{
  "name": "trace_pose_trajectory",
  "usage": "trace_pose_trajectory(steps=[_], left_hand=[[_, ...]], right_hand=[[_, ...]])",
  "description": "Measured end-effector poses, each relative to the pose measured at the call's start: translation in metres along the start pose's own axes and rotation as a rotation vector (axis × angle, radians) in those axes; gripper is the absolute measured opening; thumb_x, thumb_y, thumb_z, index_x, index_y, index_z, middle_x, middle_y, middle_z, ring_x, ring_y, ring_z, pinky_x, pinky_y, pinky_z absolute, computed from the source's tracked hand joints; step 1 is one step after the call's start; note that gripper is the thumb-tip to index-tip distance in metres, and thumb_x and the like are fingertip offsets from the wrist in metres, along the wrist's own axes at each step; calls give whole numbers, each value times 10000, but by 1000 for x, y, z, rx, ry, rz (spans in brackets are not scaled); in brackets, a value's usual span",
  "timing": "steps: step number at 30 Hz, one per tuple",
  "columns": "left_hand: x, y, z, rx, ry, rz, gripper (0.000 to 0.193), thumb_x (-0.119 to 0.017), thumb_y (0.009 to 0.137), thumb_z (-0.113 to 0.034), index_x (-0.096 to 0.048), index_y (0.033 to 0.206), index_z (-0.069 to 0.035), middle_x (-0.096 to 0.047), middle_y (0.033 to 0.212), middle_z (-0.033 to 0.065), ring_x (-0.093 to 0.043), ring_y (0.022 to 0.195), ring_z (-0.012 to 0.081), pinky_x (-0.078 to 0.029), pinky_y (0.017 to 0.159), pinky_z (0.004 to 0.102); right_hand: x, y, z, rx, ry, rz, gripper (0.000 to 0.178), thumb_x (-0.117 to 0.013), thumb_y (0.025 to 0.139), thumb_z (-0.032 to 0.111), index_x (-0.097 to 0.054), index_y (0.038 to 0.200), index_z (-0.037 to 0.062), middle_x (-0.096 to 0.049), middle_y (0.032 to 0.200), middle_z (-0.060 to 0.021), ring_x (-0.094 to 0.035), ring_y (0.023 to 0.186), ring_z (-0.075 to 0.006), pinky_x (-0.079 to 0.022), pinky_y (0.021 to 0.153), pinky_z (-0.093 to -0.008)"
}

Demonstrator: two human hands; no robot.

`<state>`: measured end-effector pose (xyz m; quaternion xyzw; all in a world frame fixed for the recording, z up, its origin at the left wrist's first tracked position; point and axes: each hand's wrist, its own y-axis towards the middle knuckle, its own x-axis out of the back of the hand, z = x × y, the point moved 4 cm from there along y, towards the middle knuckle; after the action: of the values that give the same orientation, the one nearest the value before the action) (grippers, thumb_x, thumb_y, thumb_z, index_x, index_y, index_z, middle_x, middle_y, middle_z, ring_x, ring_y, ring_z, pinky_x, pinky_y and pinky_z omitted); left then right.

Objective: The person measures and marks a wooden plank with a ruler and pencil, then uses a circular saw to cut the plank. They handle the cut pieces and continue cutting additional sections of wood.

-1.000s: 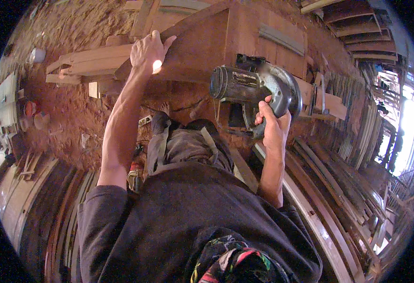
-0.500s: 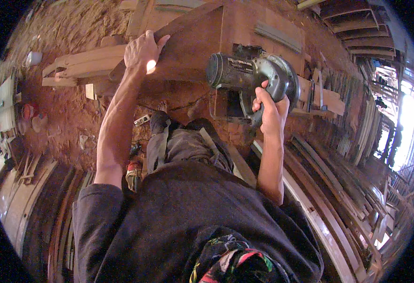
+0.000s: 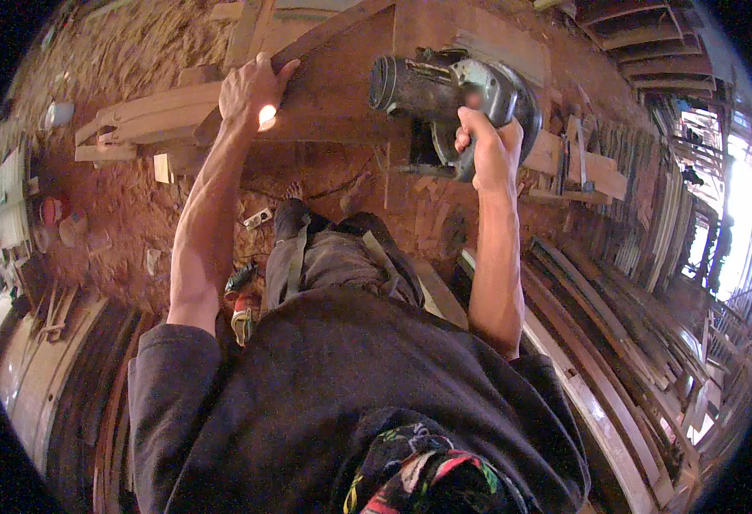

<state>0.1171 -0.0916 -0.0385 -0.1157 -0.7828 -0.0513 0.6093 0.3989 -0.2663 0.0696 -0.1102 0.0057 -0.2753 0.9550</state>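
Note:
My right hand (image 3: 491,147) is closed round the handle of a dark circular saw (image 3: 487,90). The saw's round motor housing points left, and its blade guard is on the right side. It is at the right part of a wide brown wooden board (image 3: 341,94). Its underside is hidden, so I cannot tell whether the blade touches the wood. My left hand (image 3: 251,90) rests on the left end of that board, fingers bent over the edge and thumb apart. A bright patch of light falls by the wrist.
Curved pale timber pieces (image 3: 153,116) lie left of the board. A power strip (image 3: 257,219) sits on the reddish ground near my feet. Long planks (image 3: 590,385) are stacked behind me on the right, with more boards (image 3: 41,377) on the left. A white container (image 3: 59,114) stands far left.
The circular saw and my right hand have moved forward, away from my body. Small wood pieces on the ground below the saw now show. My left hand stays on the board.

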Motion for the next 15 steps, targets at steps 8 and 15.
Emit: trace_pose_trajectory(steps=[8,15], left_hand=[[-4,-20,2,-11,7,0,684,-417,969,-663,-627,1014,-14,-721,910,237,-709,897,410,-564,767,494],[10,-14,-3,-8,4,-31,690,-412,968,-667,-628,1021,-15,-719,916,239,-704,911,413,-561,780,489]], right_hand=[[2,30,2,73,23,38,149,-681,822,44,-617,954,13,-573,611,-30,-537,493,-122,-436,460,-282],[-15,99,25,168,-57,67,66,-687,809,41,-673,848,-10,-595,598,-30,-553,479,-125,-442,447,-281]])
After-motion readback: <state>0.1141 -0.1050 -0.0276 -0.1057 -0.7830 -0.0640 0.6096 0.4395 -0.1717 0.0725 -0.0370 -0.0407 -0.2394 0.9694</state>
